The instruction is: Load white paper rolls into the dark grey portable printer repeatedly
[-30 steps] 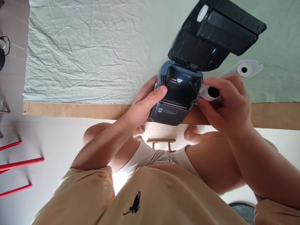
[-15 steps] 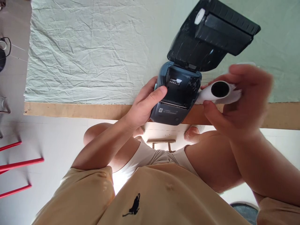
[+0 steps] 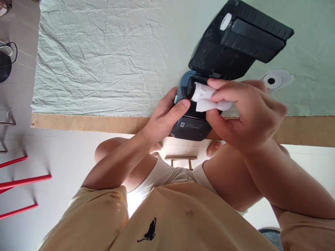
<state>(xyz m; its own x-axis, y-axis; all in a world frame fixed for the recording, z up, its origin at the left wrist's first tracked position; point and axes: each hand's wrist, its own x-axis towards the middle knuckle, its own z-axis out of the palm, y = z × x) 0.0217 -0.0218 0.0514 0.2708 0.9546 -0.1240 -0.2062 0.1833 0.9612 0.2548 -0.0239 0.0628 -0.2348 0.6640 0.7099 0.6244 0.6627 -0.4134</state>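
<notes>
A small dark blue label printer [image 3: 192, 126] sits at the table's front edge with its black lid [image 3: 235, 38] swung open and back. My left hand [image 3: 163, 118] grips the printer's left side, thumb on its top edge. My right hand [image 3: 248, 111] holds a white paper roll [image 3: 206, 97] and presses it into the printer's open compartment, which the roll and fingers mostly hide.
A second white paper roll [image 3: 272, 81] lies on the wrinkled pale green cloth [image 3: 104, 59] right of the printer. The table's wooden edge [image 3: 78, 122] runs across the view. Red bars [image 3: 23, 181] and a dark corded object [image 3: 5, 62] are at the left.
My right hand lifted the paper roll from beside the printer, turned it and brought it left into the open compartment. My left hand kept its hold on the printer.
</notes>
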